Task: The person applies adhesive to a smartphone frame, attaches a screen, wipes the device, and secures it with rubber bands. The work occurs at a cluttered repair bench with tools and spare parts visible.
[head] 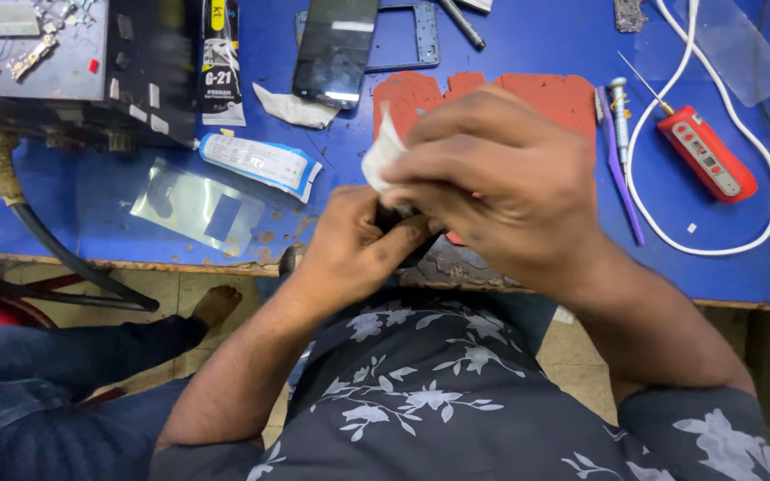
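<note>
Both hands meet at the table's [91, 205] near edge: my left hand [349, 249] grips a small dark object [391, 216], my right hand [492, 178] pinches a white wipe [380, 156] against it.

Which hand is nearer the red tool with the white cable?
Right. The right hand, pinching a white wipe, sits just left of the red tool; the left hand lies farther left, at the table edge.

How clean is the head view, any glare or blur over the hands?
Head view: the right hand and its white wipe are slightly motion-blurred; the left hand is sharper; glare streaks the dark phone screen; the object between the hands is hidden; lighting on the blue table is even.
</note>
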